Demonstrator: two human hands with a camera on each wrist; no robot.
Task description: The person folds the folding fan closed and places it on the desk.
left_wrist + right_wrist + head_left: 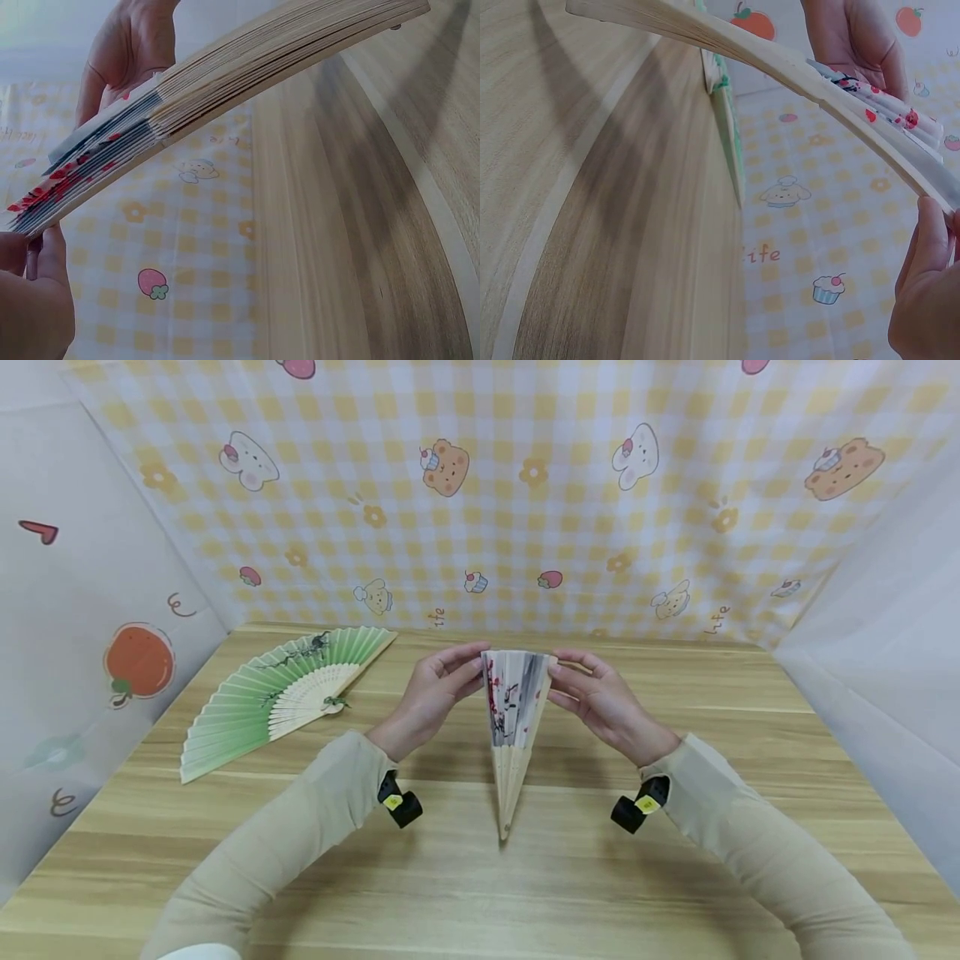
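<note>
A folding fan (517, 693), partly spread into a narrow wedge, is held between both hands in the head view. Its grey-white leaf carries red blossoms and dark branches; the pale wooden ribs meet at a pivot pointing toward me. My left hand (435, 691) pinches the upper left corner of the leaf with thumb and fingers. At the opposite corner, my right hand (606, 703) pinches the outer rib. The left wrist view shows the fan's ribs (247, 75) stacked edge-on, with the left fingers (51, 259) at the leaf's end. Right fingertips (930, 225) grip the guard rib in the right wrist view.
A green folding fan (247, 710) lies fully spread at the back left of the wooden table (420, 893), a small green tassel by its pivot. Behind the table hangs a yellow checked curtain (495, 527) with cartoon prints. A white printed sheet (75, 610) borders the left side.
</note>
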